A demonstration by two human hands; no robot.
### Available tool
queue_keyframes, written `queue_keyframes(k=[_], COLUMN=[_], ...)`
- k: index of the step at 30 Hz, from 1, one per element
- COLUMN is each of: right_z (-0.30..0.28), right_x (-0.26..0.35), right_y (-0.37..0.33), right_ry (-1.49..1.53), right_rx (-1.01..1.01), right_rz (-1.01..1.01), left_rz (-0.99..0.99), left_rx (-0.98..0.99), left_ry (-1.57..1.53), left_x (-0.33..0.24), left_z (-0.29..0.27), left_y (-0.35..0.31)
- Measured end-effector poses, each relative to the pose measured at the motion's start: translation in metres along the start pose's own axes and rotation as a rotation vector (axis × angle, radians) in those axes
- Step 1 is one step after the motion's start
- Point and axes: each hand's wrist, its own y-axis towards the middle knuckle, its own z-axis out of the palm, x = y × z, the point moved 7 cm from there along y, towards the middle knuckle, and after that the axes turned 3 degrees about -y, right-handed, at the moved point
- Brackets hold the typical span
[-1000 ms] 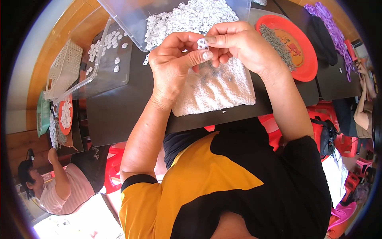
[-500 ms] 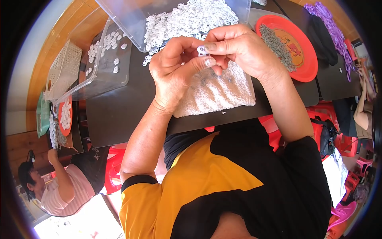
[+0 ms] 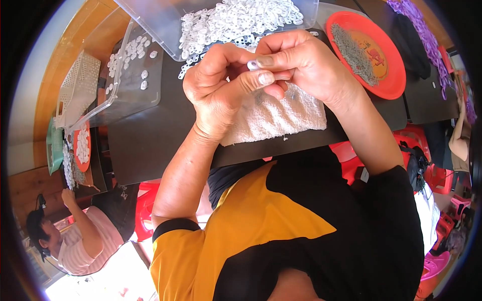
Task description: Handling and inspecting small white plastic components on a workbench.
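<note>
Above a white folded towel (image 3: 278, 123) my two hands meet, both closed on the same small white plastic piece (image 3: 251, 65). My left hand (image 3: 218, 93) pinches it from the left with thumb and fingers. From the other side, the thumb of my right hand (image 3: 314, 65) presses against the piece and covers most of it. Whether the fingers also hold a smaller part is hidden. Just beyond the hands lies a heap of similar white pieces with holes (image 3: 241, 25), partly in a clear plastic bin (image 3: 158, 30) and partly spilling in front of it.
At the right, a red plate (image 3: 396, 83) carries thin grey parts (image 3: 354, 55). Farther right are purple strips (image 3: 427, 30) and a black cloth (image 3: 409, 47). On the left, another clear bin (image 3: 145, 103) holds rounded white pieces (image 3: 135, 50). A person (image 3: 83, 233) works at the lower left.
My right thumb has slid over the white piece, so less of it shows. Both hands stay close together; the whole view has shifted slightly.
</note>
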Motion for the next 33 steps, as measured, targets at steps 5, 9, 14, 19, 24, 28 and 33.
queue_keyframes(k=[5,9,14,19,24,28,33], right_z=[-0.003,-0.005,-0.037,-0.031,-0.023,-0.033,-0.032], right_x=[-0.003,0.007,0.014,0.039,0.052,0.050,0.053], right_y=[0.000,-0.001,0.002,-0.009,-0.018,-0.022,-0.019], right_ry=[-0.007,-0.130,-0.512,-0.600,-0.586,-0.370,-0.344], right_rx=[-0.003,-0.117,-0.315,-0.457,-0.448,-0.528,-0.533], right_rz=[-0.034,-0.085,-0.107,-0.107,-0.277,-0.415,-0.398], left_rz=[-0.014,-0.049,-0.002,0.403,0.162,0.179,0.029], left_rx=[-0.024,-0.100,-0.386,-0.579,-0.655,-0.333,0.354], left_ry=[-0.039,-0.060,0.110,0.486,1.330,1.019,0.824], left_x=[0.005,0.002,-0.033,-0.154,-0.163,-0.103,-0.005], left_z=[0.001,0.001,-0.026,-0.104,-0.147,-0.063,0.034], left_y=[-0.001,0.000,0.005,0.024,0.040,0.022,0.001])
